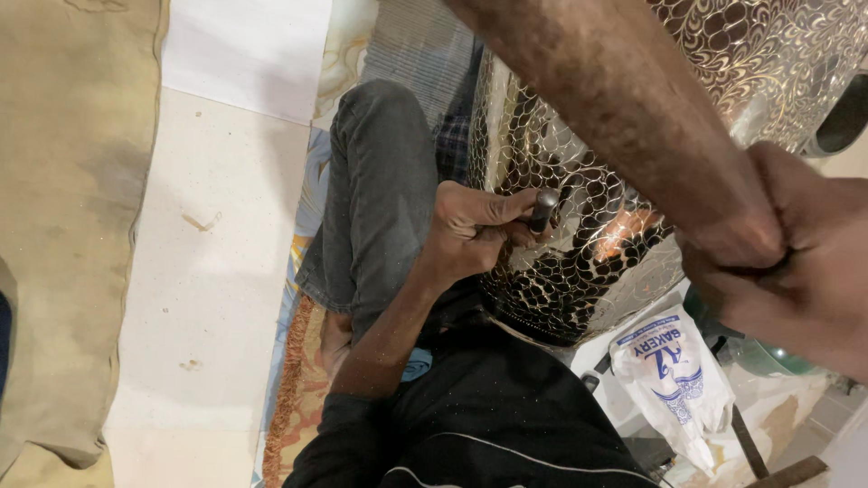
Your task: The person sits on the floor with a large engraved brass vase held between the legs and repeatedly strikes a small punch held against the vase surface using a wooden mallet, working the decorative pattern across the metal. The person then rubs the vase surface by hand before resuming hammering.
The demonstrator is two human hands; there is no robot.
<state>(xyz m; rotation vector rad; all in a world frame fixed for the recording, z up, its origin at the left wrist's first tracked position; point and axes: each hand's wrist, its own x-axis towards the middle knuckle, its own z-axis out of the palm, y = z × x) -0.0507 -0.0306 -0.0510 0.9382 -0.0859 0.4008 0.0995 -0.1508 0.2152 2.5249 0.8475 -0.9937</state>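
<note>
A person sits on the floor w/ a big shiny metal vessel, embossed all over in a scale pattern (579,262), leaning against their lap. Going left to right: a tan cloth cushion (63,226) lies along the far left, then pale floor tiles (208,271), then the person's bent knee in grey jeans (380,199) over a patterned mat w/ an orange fringe (294,380). Next comes the left hand (470,230), fingers closed around a short dark metal punch (543,210), its tip set on the vessel's side, mid-frame. The right forearm crosses from top centre to the right hand (796,262), a closed fist near the right edge; can't tell what, if anything, it grips.

To do this well, I'd judge the punch should sit square on one scale, the vessel braced firm against the leg, strokes light and even.

Low right, a white plastic bag w/ blue print (674,380) lies knotted; contents not visible. The vessel's inside is hidden too.
</note>
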